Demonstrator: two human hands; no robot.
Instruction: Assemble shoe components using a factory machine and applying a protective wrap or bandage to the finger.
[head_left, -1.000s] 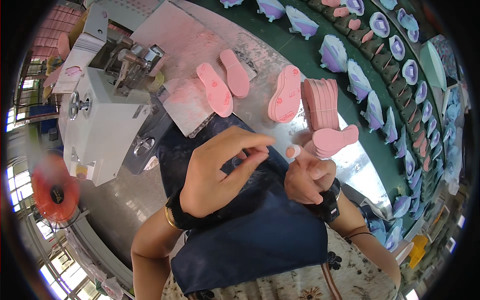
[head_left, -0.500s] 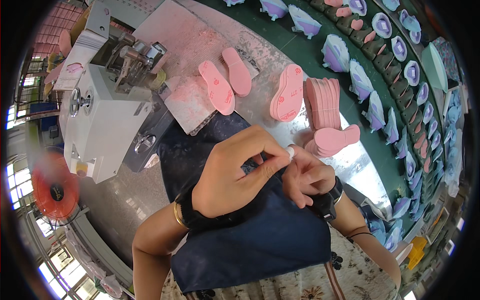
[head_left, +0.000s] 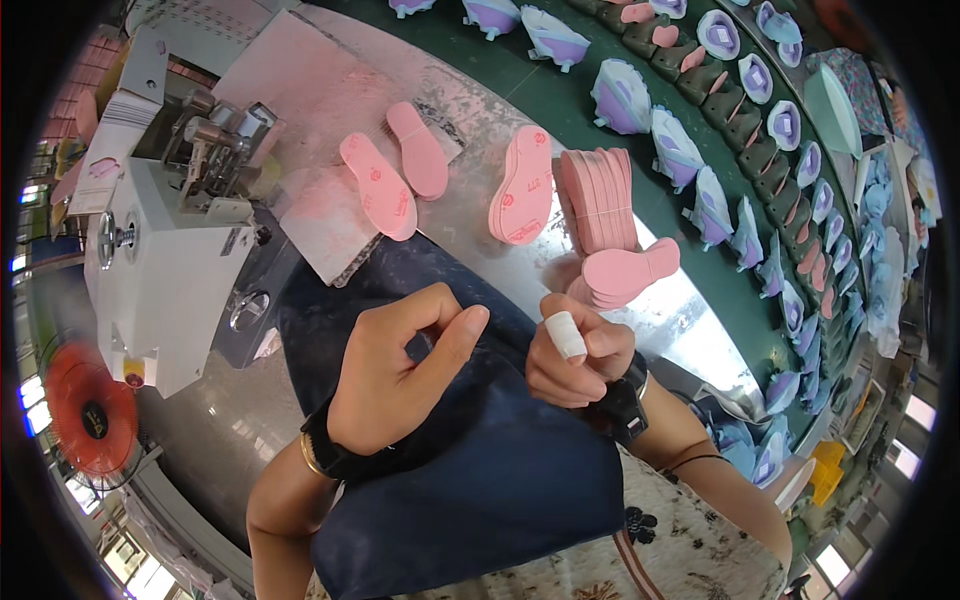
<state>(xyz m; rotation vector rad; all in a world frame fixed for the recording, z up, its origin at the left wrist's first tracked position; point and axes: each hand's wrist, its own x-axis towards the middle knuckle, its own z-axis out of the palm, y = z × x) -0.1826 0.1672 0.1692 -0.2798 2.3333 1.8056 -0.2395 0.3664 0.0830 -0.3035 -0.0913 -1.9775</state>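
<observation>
My left hand is held over the navy apron, its thumb laid against the curled forefinger; no object shows in it. To its right, my right hand is closed, fingers folded in and nothing visible inside. A white finger wrap goes round one finger of that hand. The two hands are apart. Beyond them on the metal table lie two single pink insoles, one beside the other. Farther right are a small pile of printed pink insoles, a tied bundle and another pile.
A white machine with a metal head stands at the left, an orange fan below it. On the right a green conveyor carries blue-and-purple shoe uppers, dark moulds and pink pieces.
My left hand has let go of the white wrap on the right hand's finger and drawn away left. My right hand's fingers have curled in. The whole view has shifted slightly.
</observation>
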